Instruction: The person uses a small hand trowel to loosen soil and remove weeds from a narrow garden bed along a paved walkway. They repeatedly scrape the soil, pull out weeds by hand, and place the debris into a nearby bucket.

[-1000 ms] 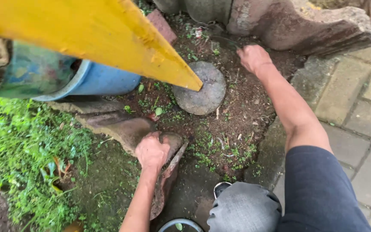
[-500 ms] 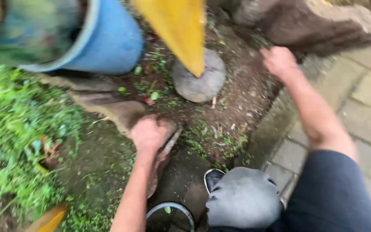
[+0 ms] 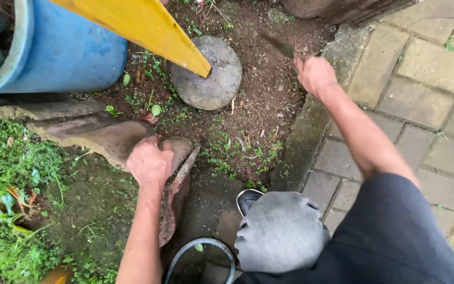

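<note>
the left hand [image 3: 150,160] presses, fingers curled, on the rim of a curved brown stone-like edging slab [image 3: 101,138] beside mossy ground, while the right hand [image 3: 315,74] is closed around the handle of a dark narrow blade [image 3: 279,46] over bare crumbly soil [image 3: 269,105]. going down in size: a smooth blue plastic barrel [image 3: 64,50] at upper left, grey-tan paving bricks [image 3: 426,68] at right, a flat yellow board [image 3: 143,26] pointing at a round grey stone [image 3: 208,79], a knee in grey ripped fabric [image 3: 282,231], and small green weeds [image 3: 237,152].
</note>
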